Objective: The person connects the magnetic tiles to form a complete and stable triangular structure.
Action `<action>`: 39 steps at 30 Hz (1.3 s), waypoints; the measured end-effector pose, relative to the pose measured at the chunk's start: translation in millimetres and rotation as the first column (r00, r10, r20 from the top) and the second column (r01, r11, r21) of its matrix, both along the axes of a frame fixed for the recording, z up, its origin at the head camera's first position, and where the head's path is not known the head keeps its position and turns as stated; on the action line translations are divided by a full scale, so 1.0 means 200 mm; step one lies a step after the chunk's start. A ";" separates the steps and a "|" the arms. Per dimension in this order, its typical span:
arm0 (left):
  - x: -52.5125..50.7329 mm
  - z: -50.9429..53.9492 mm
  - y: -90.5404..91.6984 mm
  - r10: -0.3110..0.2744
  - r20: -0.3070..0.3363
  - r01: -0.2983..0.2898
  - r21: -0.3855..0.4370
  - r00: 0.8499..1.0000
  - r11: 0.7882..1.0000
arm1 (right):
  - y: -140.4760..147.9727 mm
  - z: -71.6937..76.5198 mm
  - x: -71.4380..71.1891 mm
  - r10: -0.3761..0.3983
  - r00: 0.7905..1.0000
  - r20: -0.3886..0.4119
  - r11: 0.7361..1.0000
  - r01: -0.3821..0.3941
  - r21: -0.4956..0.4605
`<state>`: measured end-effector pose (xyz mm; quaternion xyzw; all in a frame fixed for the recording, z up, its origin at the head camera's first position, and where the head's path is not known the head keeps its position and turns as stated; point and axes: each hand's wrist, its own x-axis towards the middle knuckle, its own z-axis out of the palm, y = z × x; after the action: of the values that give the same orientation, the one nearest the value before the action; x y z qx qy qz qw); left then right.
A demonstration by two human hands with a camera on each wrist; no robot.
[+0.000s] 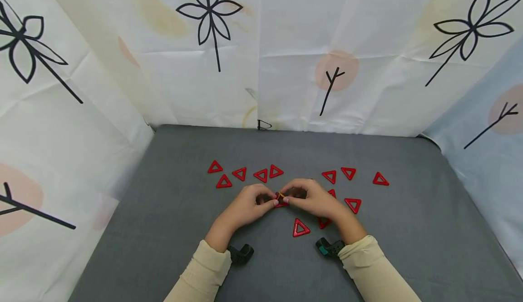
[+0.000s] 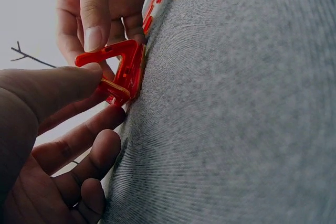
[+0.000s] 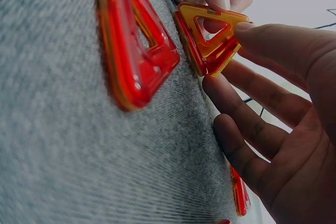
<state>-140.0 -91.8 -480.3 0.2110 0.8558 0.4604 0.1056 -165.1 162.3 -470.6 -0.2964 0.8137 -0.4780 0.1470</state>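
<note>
Between the two hands, red and amber plastic triangle tiles (image 3: pixel 195 13) with open centres meet at their edges and stand tilted up from the cloth. My left hand (image 1: pixel 248 205) pinches one side of these tiles with thumb and fingers. On the other side, my right hand (image 1: pixel 318 200) pinches them too, its lower fingers spread beneath in the right wrist view. The left wrist view has the joined tiles (image 2: pixel 125 65) at the thumb tips, one edge close to the cloth. Fingers partly cover the tiles, so their exact number is hard to tell.
Several loose red triangle tiles lie flat behind the left hand, including one tile (image 1: pixel 223 182). More lie around the right hand, such as a tile (image 1: pixel 352 205) beside it and a near tile (image 1: pixel 301 234). A grey cloth-covered table (image 1: pixel 163 247) meets printed white curtains (image 1: pixel 294 93).
</note>
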 end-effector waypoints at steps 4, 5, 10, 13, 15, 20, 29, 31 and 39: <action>0.00 0.00 0.00 -0.002 -0.001 0.002 -0.004 1.000 1.000 | 0.00 0.00 0.00 0.004 1.000 0.000 1.000 -0.004 0.003; 0.00 0.00 0.00 -0.002 -0.001 0.002 -0.004 1.000 1.000 | 0.00 0.00 0.00 0.005 1.000 0.000 1.000 -0.005 0.003; 0.00 0.00 0.00 -0.003 -0.011 0.003 0.005 1.000 1.000 | -0.01 0.01 0.00 0.009 1.000 0.000 1.000 -0.009 0.002; 0.00 -0.01 0.00 -0.005 -0.014 0.005 0.006 1.000 1.000 | 0.00 0.01 0.00 0.006 1.000 0.002 1.000 -0.006 0.003; 0.00 -0.01 0.00 -0.007 -0.010 0.007 0.007 1.000 1.000 | 0.00 0.00 0.00 0.001 1.000 0.006 1.000 -0.001 0.008; 0.02 -0.02 0.00 -0.009 0.007 0.009 0.009 1.000 1.000 | 0.01 -0.01 0.02 -0.004 1.000 0.019 1.000 0.004 0.014; 0.01 -0.02 0.01 -0.001 0.002 0.001 -0.004 1.000 1.000 | 0.01 -0.02 0.01 0.003 1.000 0.015 1.000 -0.003 0.006; 0.01 -0.02 0.01 0.000 0.004 0.000 -0.008 1.000 1.000 | 0.01 -0.02 0.00 0.002 1.000 0.015 1.000 -0.002 0.011; 0.00 -0.01 0.00 -0.004 -0.003 0.004 -0.005 1.000 1.000 | 0.01 -0.01 0.00 -0.001 1.000 0.005 1.000 0.001 0.021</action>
<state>-139.9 -91.1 -482.3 0.2131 0.8567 0.4578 0.1056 -165.5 163.8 -472.9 -0.2932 0.8184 -0.4703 0.1521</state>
